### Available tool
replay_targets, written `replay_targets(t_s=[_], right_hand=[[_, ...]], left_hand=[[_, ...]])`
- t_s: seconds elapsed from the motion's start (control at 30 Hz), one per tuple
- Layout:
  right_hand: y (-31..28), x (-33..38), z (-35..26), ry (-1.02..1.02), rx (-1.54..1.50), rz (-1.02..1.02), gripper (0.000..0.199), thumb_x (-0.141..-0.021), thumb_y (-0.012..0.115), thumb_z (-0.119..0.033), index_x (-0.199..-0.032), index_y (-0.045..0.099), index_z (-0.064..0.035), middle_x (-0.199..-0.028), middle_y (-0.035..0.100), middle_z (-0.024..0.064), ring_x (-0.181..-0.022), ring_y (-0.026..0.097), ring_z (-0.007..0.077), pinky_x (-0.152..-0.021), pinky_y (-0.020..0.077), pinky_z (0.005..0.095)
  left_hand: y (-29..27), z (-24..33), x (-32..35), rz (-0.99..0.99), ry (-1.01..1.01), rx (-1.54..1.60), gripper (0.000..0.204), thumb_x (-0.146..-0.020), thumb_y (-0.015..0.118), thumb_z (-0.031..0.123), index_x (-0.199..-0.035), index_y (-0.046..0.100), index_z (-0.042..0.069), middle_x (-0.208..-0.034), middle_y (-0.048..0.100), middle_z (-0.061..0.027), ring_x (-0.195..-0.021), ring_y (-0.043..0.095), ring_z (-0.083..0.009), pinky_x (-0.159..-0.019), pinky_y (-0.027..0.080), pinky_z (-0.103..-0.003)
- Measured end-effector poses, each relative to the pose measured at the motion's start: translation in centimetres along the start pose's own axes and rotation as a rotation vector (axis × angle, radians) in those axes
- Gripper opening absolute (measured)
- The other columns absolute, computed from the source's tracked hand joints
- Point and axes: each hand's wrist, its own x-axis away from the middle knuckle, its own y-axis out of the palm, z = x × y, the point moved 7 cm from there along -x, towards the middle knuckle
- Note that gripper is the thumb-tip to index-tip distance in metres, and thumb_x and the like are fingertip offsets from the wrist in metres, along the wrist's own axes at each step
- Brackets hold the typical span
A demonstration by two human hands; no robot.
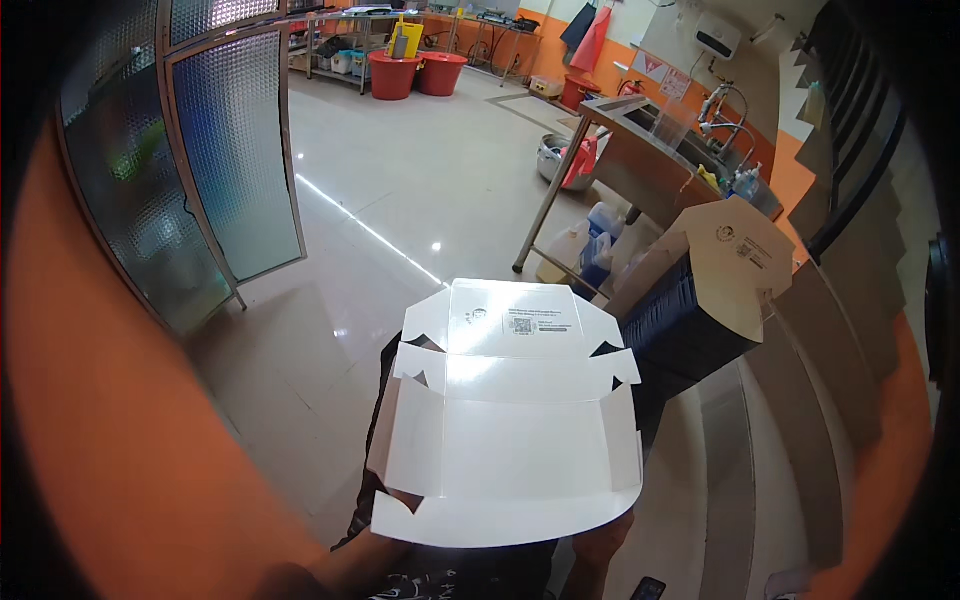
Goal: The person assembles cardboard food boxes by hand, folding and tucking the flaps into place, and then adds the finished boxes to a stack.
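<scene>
A white cardboard box, partly folded from a flat blank, lies in front of my body with its side walls raised. Its far flap carries small print and a square code. The near flap curves toward me. My left hand is mostly hidden beneath the near left corner, only the wrist side showing, and it supports the box there. At the near right corner, my right hand holds the box from below, its fingertips covered by the cardboard.
A stack of flat box blanks, dark outside and pale on top, rests on the curved stairs to my right. Beyond it stands a metal sink table with jugs beneath. Framed glass panels stand left; red tubs sit farther back. A phone lies lower right.
</scene>
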Motion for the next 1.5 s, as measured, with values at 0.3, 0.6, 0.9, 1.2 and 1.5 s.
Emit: replay_targets(t_s=[0.3, 0.6, 0.9, 1.2, 1.5], right_hand=[[5.1, -0.5, 0.1, -0.209, 0.284, 0.092, 0.030, -0.101, 0.051, -0.014, -0.125, 0.056, 0.0035, -0.123, 0.063, 0.0129, -0.113, 0.061, 0.0219, -0.093, 0.0519, 0.0367], [13.9, -4.0, -5.6, -0.344, 0.943, 0.025, 0.065, -0.091, 0.069, -0.034, -0.135, 0.051, 0.0097, -0.133, 0.057, 0.0238, -0.123, 0.055, 0.0346, -0.103, 0.0424, 0.0421], [26.4, -1.0, -1.6, -0.406, 1.371, -0.871, 0.056, -0.083, 0.074, -0.026, -0.131, 0.058, -0.0024, -0.115, 0.068, 0.0079, -0.101, 0.066, 0.0212, -0.093, 0.0459, 0.0392], [23.9, 0.1, 1.5, -0.426, 1.195, -0.869, 0.031, -0.081, 0.070, -0.018, -0.111, 0.069, -0.0086, -0.113, 0.066, 0.0077, -0.112, 0.059, 0.0246, -0.102, 0.0389, 0.0520], [23.7, -0.6, -2.5, -0.534, 1.223, -0.391, 0.019, -0.079, 0.075, -0.018, -0.092, 0.074, -0.0036, -0.105, 0.058, 0.0188, -0.092, 0.055, 0.0312, -0.080, 0.0435, 0.0475]], left_hand=[[0.4, -3.0, -0.4, -0.085, -0.125, -0.056, 0.074, -0.093, 0.057, 0.056, -0.145, 0.038, 0.007, -0.139, 0.050, -0.0112, -0.129, 0.049, -0.0292, -0.107, 0.043, -0.047], [-2.5, -0.1, -0.8, 0.243, 0.030, 0.117, 0.075, -0.092, 0.054, 0.060, -0.145, 0.040, 0.009, -0.138, 0.050, -0.0123, -0.128, 0.050, -0.0300, -0.102, 0.048, -0.049], [0.7, 2.6, -2.9, 0.226, 0.168, -0.289, 0.066, -0.096, 0.050, 0.050, -0.148, 0.034, 0.012, -0.137, 0.050, -0.0106, -0.123, 0.054, -0.0291, -0.099, 0.049, -0.047], [1.0, 4.1, -3.2, 0.262, 0.297, -0.214, 0.060, -0.097, 0.050, 0.049, -0.141, 0.042, 0.009, -0.132, 0.055, -0.0117, -0.120, 0.056, -0.0283, -0.101, 0.047, -0.046], [-1.4, 3.3, -3.2, 0.365, 0.334, -0.140, 0.063, -0.102, 0.046, 0.050, -0.154, 0.030, 0.020, -0.156, 0.035, -0.0046, -0.142, 0.033, -0.0273, -0.119, 0.020, -0.050]])
